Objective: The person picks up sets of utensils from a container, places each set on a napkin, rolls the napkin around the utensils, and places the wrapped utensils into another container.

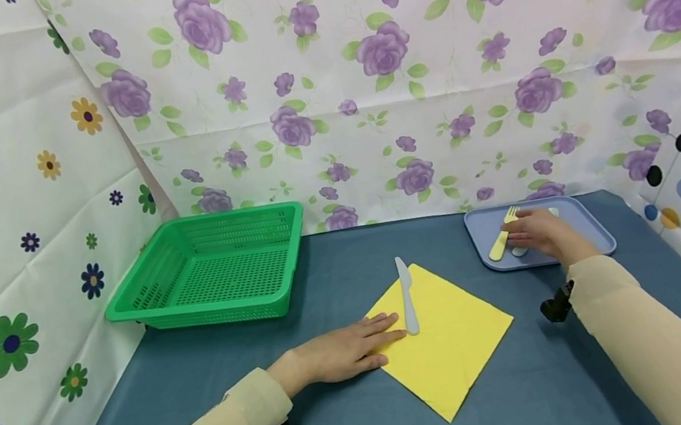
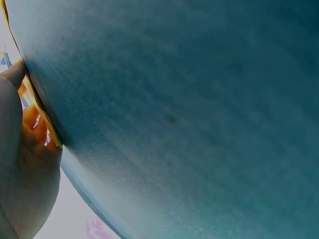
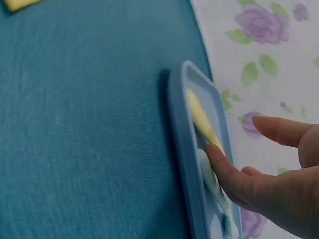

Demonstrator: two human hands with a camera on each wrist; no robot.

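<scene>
A yellow square napkin (image 1: 456, 334) lies on the blue table, turned cornerwise. On its upper left part rests a grey toy knife (image 1: 408, 301), blade end pointing away. My left hand (image 1: 347, 349) rests flat on the napkin's left corner, fingers spread, fingertips close to the knife's handle. My right hand (image 1: 536, 232) is over the blue tray (image 1: 599, 241), fingertips at a yellow fork (image 1: 499, 245). In the right wrist view the thumb stands apart from the fingers, and a fingertip touches the fork. Beside it lies a pale green utensil (image 3: 210, 174), partly hidden by the hand.
A green plastic basket (image 1: 210, 310) stands at the back left of the table. Behind the table hangs a white curtain (image 1: 346, 161) with purple flowers, and more patterned cloth hangs at both sides.
</scene>
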